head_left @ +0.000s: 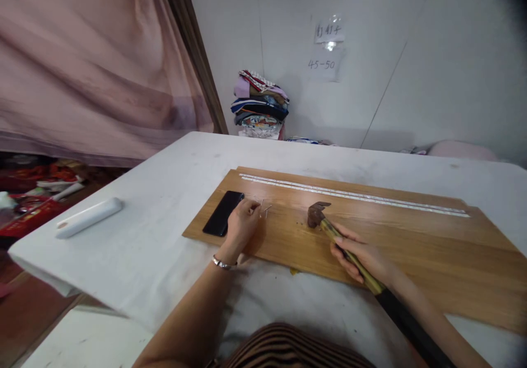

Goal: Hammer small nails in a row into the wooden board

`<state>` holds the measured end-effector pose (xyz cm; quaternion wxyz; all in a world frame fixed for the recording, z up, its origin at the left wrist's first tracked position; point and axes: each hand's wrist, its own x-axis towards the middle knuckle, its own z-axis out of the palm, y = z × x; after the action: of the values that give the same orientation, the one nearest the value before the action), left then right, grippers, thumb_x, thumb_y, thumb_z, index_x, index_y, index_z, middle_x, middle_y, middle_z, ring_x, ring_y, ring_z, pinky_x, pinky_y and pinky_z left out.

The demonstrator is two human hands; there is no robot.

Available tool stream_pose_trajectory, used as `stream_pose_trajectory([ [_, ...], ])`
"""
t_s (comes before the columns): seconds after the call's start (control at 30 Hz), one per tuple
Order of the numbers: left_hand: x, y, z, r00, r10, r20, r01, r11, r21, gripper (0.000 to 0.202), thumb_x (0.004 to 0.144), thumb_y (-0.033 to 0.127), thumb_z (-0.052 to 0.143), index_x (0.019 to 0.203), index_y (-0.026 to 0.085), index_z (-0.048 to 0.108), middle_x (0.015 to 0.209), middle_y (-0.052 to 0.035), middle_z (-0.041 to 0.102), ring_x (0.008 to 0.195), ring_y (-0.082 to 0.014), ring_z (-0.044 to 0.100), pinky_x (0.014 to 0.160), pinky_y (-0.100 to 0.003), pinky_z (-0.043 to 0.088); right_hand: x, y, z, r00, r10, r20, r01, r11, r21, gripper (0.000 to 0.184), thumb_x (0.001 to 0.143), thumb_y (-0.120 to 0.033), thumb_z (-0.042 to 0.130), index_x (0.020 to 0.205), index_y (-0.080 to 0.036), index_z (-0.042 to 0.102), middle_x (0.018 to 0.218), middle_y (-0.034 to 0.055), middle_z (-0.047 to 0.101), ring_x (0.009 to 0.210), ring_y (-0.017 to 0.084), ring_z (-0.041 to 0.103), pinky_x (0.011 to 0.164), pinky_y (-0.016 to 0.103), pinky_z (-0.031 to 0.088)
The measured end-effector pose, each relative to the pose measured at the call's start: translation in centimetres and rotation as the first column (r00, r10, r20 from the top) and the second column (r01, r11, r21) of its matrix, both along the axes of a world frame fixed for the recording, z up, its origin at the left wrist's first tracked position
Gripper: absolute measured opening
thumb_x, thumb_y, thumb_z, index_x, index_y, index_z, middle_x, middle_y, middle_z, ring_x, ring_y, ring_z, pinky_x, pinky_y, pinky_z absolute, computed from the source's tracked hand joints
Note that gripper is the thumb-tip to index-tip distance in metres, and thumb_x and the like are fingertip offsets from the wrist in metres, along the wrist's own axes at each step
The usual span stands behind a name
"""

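Observation:
A claw hammer [348, 251] with a rusty head and a yellow-and-black handle is in my right hand [358, 252], the fingers wrapped around the shaft. Its head is over the middle of a brown wooden board [395, 247], close to a few small dark marks in the surface. Beside several thin nails [267, 210] on the board, my left hand [244, 222] has its fingertips pinched together. Whatever sits between those fingertips is too small or hidden to make out. A black phone [222, 213] lies on the board just left of that hand.
Two white measuring strips [349, 193] run along the board's far side. The board rests on a white-covered table [135, 241], where a white elongated object [88, 218] lies at left. Folded clothes [261, 107] are stacked against the wall behind. A pink curtain [94, 55] hangs at left.

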<state>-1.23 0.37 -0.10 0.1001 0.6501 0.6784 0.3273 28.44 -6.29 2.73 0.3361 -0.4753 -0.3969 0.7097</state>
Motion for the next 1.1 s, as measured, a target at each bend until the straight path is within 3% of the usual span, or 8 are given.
stream_pose_trajectory([
  [0.17, 0.4, -0.5, 0.1, 0.999, -0.008, -0.05, 0.003, 0.995, -0.099, 0.018, 0.085, 0.029, 0.053, 0.086, 0.023, 0.07, 0.089, -0.0006, 0.07, 0.079, -0.0149, 0.063, 0.068, -0.025, 0.044, 0.0, 0.0, -0.1, 1.0, 0.011, 0.003, -0.011, 1.0, 0.011, 0.063, 0.086, -0.034, 0.057, 0.145, -0.027, 0.038, 0.064, -0.0055, 0.053, 0.03, 0.003, 0.038, 0.026, 0.013, 0.032],
  [0.63, 2.2, -1.6, -1.2, 0.965, -0.088, -0.245, 0.059, 0.991, -0.122, 0.019, 0.09, 0.029, 0.048, 0.086, 0.023, 0.065, 0.093, -0.0031, 0.067, 0.088, -0.018, 0.063, 0.071, -0.026, 0.043, -0.4, 0.0, 0.7, 0.998, -0.016, -0.064, 0.018, 0.999, 0.034, 0.063, 0.087, -0.032, 0.055, 0.146, -0.026, 0.034, 0.062, -0.0072, 0.05, 0.03, 0.003, 0.036, 0.026, 0.013, 0.032],
  [0.87, 2.2, -1.6, -1.2, 0.971, -0.074, -0.228, 0.05, 0.993, -0.11, 0.019, 0.091, 0.03, 0.049, 0.088, 0.023, 0.066, 0.097, -0.0026, 0.068, 0.09, -0.0182, 0.063, 0.072, -0.026, 0.043, -0.8, -0.2, -0.1, 0.999, -0.001, -0.036, 0.002, 1.0, 0.009, 0.062, 0.086, -0.032, 0.057, 0.144, -0.023, 0.038, 0.062, -0.0067, 0.05, 0.031, 0.004, 0.038, 0.026, 0.013, 0.031],
  [1.1, 1.8, -1.5, -1.0, 0.988, -0.038, -0.15, 0.021, 0.994, -0.11, 0.018, 0.089, 0.028, 0.05, 0.087, 0.022, 0.068, 0.094, -0.0014, 0.068, 0.087, -0.0165, 0.063, 0.073, -0.024, 0.042, -0.9, -0.3, 0.3, 1.0, -0.001, -0.009, 0.001, 1.0, 0.013, 0.06, 0.086, -0.031, 0.057, 0.143, -0.023, 0.04, 0.063, -0.0064, 0.049, 0.031, 0.003, 0.037, 0.026, 0.013, 0.032],
])
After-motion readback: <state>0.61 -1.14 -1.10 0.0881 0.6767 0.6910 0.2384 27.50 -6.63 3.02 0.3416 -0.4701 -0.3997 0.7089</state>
